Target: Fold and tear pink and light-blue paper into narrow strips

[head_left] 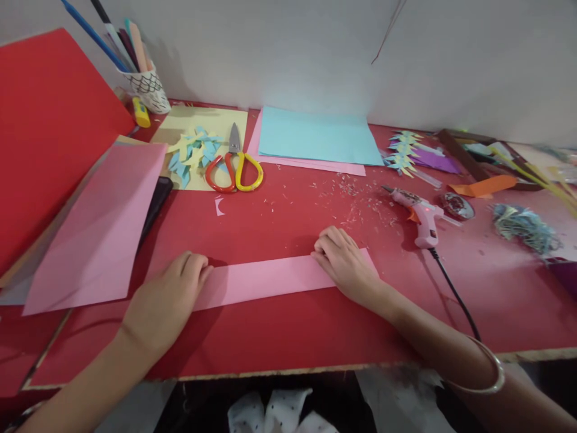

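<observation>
A long strip of pink paper (265, 278) lies across the red table in front of me, tilted slightly up to the right. My left hand (169, 294) is closed at the strip's left part, fingers curled over its upper edge. Near the other end, my right hand (342, 261) grips the same upper edge with bent fingers; a short piece of strip shows beyond it. Behind the strip rest scissors (234, 162) with one red and one yellow handle. A pink glue gun (421, 216) with a lit red light lies right of my right hand.
At left, pink sheets (99, 228) lean near a large red board (54, 132). A pen cup (148, 90) stands by the wall. Blue and yellow paper cuttings (196, 153), blue sheets (315, 135), a brown tray (469, 159) and a yarn bundle (525, 228) lie around. The glue gun's cord (455, 291) runs over the front edge.
</observation>
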The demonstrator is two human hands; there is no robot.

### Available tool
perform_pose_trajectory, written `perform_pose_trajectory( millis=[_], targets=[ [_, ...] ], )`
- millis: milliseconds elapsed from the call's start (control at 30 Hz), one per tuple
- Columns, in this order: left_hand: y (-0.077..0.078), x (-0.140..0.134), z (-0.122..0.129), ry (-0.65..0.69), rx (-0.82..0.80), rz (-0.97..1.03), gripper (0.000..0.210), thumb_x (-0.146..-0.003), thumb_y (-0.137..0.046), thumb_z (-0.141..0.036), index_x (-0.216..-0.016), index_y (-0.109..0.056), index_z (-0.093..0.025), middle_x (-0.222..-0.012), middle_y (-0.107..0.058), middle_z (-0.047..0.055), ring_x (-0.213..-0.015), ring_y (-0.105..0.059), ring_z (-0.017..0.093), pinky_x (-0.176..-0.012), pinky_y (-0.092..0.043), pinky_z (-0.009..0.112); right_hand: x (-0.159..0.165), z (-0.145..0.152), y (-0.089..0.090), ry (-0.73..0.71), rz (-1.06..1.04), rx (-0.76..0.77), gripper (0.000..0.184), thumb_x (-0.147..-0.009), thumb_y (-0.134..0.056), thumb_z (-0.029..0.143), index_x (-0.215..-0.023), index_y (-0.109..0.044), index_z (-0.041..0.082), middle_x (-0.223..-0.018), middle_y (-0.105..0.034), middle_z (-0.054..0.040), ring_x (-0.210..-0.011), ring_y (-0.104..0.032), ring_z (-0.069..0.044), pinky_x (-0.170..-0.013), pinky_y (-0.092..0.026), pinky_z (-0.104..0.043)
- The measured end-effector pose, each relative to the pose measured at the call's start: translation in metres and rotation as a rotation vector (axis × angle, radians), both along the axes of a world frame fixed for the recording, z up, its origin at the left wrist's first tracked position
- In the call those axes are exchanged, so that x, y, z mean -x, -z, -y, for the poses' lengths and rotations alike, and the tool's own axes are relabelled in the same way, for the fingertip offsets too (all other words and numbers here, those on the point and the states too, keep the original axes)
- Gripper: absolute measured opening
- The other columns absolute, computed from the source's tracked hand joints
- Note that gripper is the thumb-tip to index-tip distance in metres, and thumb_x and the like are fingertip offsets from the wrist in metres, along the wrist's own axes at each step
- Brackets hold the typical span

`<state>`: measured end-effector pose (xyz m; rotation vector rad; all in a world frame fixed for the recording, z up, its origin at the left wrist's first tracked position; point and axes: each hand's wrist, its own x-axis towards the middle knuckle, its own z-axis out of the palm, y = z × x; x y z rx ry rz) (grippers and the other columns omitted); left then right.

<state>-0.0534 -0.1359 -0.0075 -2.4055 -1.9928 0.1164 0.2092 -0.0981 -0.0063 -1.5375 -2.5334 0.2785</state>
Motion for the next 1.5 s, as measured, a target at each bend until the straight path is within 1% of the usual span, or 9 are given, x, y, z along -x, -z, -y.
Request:
perform_pose_trajectory(
  millis=[100, 233, 367, 433, 633, 900, 1233, 1400, 1500],
  targets=[
    [-0.002, 0.000, 0.001, 0.005, 0.007, -0.054, 0.029, -0.087, -0.026, -0.019, -0.076, -0.053, -0.015, -0.077, -0.060, 0.008, -0.065, -0.060, 0.019, -0.052, -0.043, 0.028, 0.000, -0.001, 0.002, -0.001, 0.002, -0.010, 0.019, -0.086, -0.038, 0.021, -0.069, -0.046, 0.017, -0.079, -0.047, -0.0052, -0.072, -0.042, -0.017, -0.069, -0.037, -0.031],
    [-0.004, 0.000, 0.002, 0.112, -0.138, -0.122, 0.037, -0.087, -0.021, -0.015, -0.080, -0.057, -0.014, -0.076, -0.060, 0.010, -0.067, -0.059, 0.021, -0.058, -0.046, 0.032, 0.000, -0.001, 0.003, -0.001, -0.007, -0.024, 0.020, -0.086, -0.038, 0.022, -0.069, -0.046, 0.018, -0.079, -0.047, -0.0051, -0.072, -0.042, -0.017, -0.068, -0.037, -0.031],
    [0.001, -0.016, 0.001, 0.317, -0.293, -0.055, 0.043, -0.083, -0.019, -0.008, -0.109, -0.053, -0.009, -0.114, -0.055, 0.015, -0.103, -0.051, 0.027, -0.081, -0.044, 0.041, 0.002, -0.001, 0.000, 0.022, 0.005, -0.003, 0.019, -0.085, -0.040, 0.022, -0.068, -0.047, 0.017, -0.079, -0.048, -0.0049, -0.072, -0.042, -0.017, -0.068, -0.037, -0.031],
    [0.005, -0.032, 0.001, 0.467, -0.256, 0.071, 0.045, -0.085, -0.017, -0.009, -0.119, -0.047, -0.010, -0.126, -0.048, 0.011, -0.119, -0.039, 0.024, -0.093, -0.038, 0.039, 0.003, -0.001, -0.002, 0.027, 0.015, 0.013, 0.017, -0.084, -0.042, 0.021, -0.069, -0.048, 0.017, -0.080, -0.049, -0.0054, -0.074, -0.043, -0.017, -0.070, -0.037, -0.031],
    [0.003, -0.071, 0.000, 0.762, 0.032, 0.262, 0.058, -0.085, -0.026, -0.052, -0.135, -0.023, -0.023, -0.143, -0.023, 0.003, -0.130, -0.022, 0.022, -0.103, -0.023, 0.042, 0.004, -0.002, -0.003, 0.018, 0.035, 0.012, 0.015, -0.083, -0.044, 0.019, -0.070, -0.050, 0.016, -0.081, -0.049, -0.0059, -0.074, -0.044, -0.017, -0.071, -0.038, -0.031],
    [-0.002, -0.054, -0.005, 0.838, 0.245, 0.261, 0.062, -0.082, -0.027, -0.058, -0.136, -0.019, -0.026, -0.144, -0.019, 0.001, -0.132, -0.015, 0.021, -0.106, -0.011, 0.045, 0.003, -0.002, 0.001, 0.023, 0.029, -0.016, 0.015, -0.084, -0.043, 0.021, -0.072, -0.051, 0.016, -0.082, -0.050, -0.0060, -0.074, -0.043, -0.017, -0.070, -0.036, -0.031],
    [0.001, -0.005, 0.008, 0.750, 0.241, 0.246, 0.066, -0.081, -0.034, -0.056, -0.137, -0.011, -0.029, -0.142, -0.025, 0.000, -0.131, -0.020, 0.020, -0.106, -0.016, 0.037, 0.002, -0.002, 0.000, 0.009, 0.004, -0.023, 0.018, -0.085, -0.041, 0.022, -0.070, -0.049, 0.017, -0.081, -0.050, -0.0055, -0.073, -0.043, -0.016, -0.070, -0.036, -0.030],
    [0.005, 0.007, 0.014, 0.694, 0.195, 0.247, 0.068, -0.078, -0.037, -0.058, -0.136, -0.012, -0.032, -0.142, -0.026, 0.001, -0.131, -0.018, 0.023, -0.105, -0.017, 0.043, 0.002, -0.003, -0.001, 0.007, 0.090, -0.070, 0.020, -0.085, -0.039, 0.023, -0.073, -0.053, 0.017, -0.081, -0.054, -0.0062, -0.073, -0.047, -0.018, -0.067, -0.037, -0.030],
    [0.003, 0.007, 0.014, 0.675, 0.203, 0.239, 0.066, -0.078, -0.037, -0.060, -0.135, -0.017, -0.033, -0.141, -0.028, 0.001, -0.130, -0.021, 0.024, -0.105, -0.016, 0.047, 0.007, 0.003, -0.005, -0.007, 0.163, -0.144, 0.022, -0.085, -0.037, 0.023, -0.087, -0.058, 0.015, -0.094, -0.059, -0.0101, -0.087, -0.051, -0.022, -0.078, -0.037, -0.037]
  ],
)
